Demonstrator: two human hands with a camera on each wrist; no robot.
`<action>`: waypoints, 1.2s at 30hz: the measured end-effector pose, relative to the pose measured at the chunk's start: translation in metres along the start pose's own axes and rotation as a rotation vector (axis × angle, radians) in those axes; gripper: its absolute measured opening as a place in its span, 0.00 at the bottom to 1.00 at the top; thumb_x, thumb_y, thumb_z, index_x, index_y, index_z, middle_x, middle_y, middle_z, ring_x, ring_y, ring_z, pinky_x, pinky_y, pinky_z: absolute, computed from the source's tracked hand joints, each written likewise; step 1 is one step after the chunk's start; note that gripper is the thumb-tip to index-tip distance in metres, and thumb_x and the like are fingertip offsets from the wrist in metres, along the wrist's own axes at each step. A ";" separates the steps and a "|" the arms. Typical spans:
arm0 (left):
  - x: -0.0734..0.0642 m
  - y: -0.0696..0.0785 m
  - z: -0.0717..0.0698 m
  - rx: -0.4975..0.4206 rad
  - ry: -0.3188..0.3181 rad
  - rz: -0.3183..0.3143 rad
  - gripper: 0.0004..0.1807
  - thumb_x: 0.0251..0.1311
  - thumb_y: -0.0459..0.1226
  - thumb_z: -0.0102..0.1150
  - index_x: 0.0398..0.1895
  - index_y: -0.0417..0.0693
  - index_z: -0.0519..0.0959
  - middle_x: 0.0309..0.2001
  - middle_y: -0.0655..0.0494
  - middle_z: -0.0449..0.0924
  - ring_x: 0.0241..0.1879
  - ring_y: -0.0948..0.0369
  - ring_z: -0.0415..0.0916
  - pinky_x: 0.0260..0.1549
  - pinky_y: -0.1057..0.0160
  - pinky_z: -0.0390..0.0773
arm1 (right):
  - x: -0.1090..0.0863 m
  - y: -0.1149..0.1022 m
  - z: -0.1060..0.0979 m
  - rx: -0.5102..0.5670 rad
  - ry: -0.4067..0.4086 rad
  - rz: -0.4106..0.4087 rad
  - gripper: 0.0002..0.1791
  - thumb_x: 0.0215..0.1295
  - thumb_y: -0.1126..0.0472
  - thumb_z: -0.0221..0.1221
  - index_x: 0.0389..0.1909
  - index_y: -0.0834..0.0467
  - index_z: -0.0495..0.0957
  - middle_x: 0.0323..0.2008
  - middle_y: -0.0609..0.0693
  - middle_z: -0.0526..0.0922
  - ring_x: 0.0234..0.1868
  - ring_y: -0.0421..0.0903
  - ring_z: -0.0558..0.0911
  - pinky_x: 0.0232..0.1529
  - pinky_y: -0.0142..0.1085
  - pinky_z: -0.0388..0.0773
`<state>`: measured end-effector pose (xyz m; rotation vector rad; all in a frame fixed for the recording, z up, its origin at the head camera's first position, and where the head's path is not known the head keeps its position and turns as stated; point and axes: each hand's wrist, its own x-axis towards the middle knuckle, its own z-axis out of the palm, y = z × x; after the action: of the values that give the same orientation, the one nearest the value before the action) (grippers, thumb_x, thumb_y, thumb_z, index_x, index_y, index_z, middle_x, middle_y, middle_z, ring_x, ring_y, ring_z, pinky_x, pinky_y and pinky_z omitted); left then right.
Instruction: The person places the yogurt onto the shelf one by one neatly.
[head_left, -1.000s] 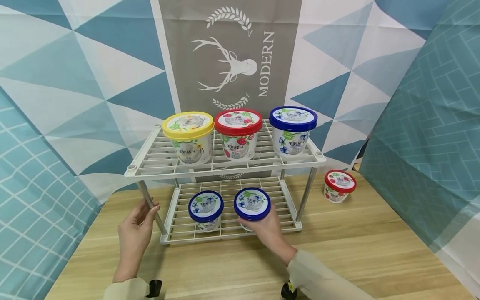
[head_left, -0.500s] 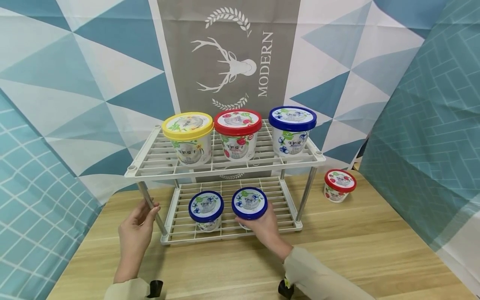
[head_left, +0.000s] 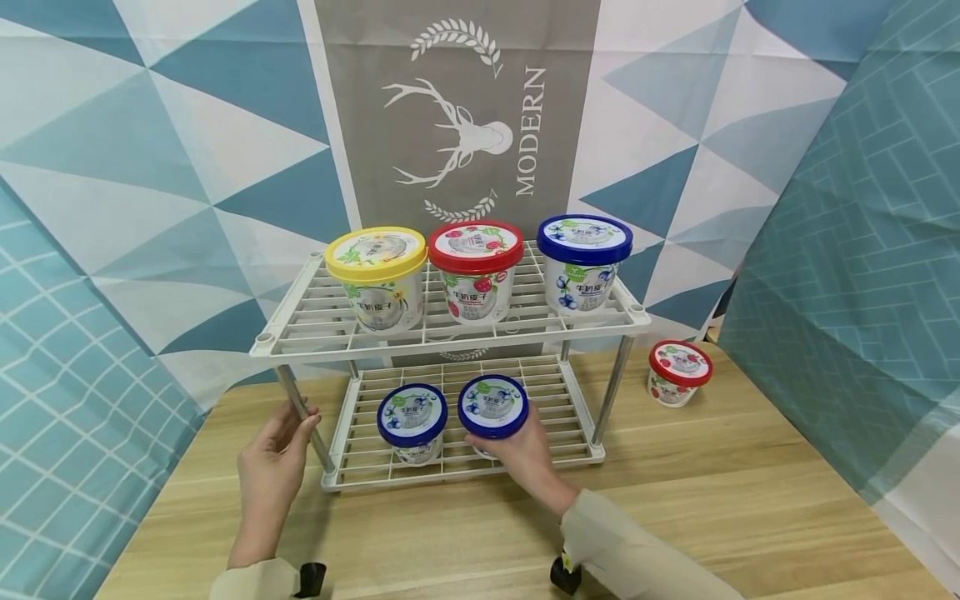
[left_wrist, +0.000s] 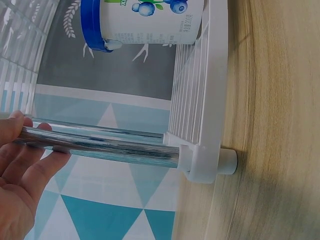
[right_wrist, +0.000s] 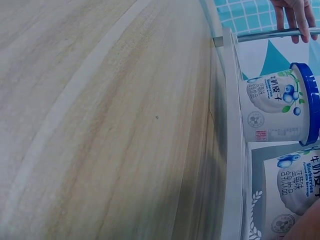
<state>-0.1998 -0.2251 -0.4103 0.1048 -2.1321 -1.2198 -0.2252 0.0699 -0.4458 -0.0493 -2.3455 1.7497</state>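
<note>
My right hand grips a small blue-lidded blueberry tub on the lower shelf of a white two-tier rack. Its fingers lie behind the tub's right side, partly hidden. To the left of it stands a matching blueberry tub, separated by a narrow gap. In the right wrist view both tubs are upright relative to the shelf, and the held tub is cut off by the frame's edge. My left hand holds the rack's front left metal post between thumb and fingers.
On the upper shelf stand three larger tubs: yellow-lidded, red-lidded and blue-lidded. A small red-lidded tub sits on the wooden table right of the rack. Patterned cloth hangs behind.
My right hand has shifted the held blueberry tub a little to the left along the lower shelf, closer to the other one. The left hand stays at the post.
</note>
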 end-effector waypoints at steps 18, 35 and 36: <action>0.000 0.000 -0.001 0.026 -0.003 0.000 0.15 0.58 0.34 0.61 0.49 0.46 0.80 0.36 0.74 0.80 0.33 0.91 0.70 0.35 0.90 0.70 | 0.004 0.001 0.008 0.033 -0.014 -0.013 0.54 0.31 0.56 0.78 0.63 0.59 0.60 0.55 0.58 0.75 0.58 0.56 0.73 0.63 0.51 0.68; -0.001 0.001 -0.001 0.024 -0.014 -0.016 0.15 0.60 0.37 0.60 0.50 0.48 0.80 0.40 0.58 0.84 0.34 0.89 0.72 0.35 0.89 0.71 | 0.007 0.006 0.010 0.050 -0.040 0.006 0.56 0.32 0.55 0.78 0.65 0.58 0.58 0.58 0.58 0.73 0.60 0.57 0.72 0.63 0.53 0.67; -0.001 0.001 -0.001 0.023 -0.016 -0.016 0.15 0.60 0.37 0.59 0.50 0.48 0.80 0.40 0.55 0.84 0.34 0.89 0.72 0.35 0.89 0.71 | 0.008 0.007 0.011 0.050 -0.038 0.006 0.56 0.32 0.56 0.78 0.65 0.58 0.58 0.58 0.58 0.73 0.60 0.57 0.72 0.63 0.52 0.67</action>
<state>-0.1983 -0.2253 -0.4096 0.1224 -2.1635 -1.2094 -0.2354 0.0629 -0.4542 -0.0158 -2.3288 1.8271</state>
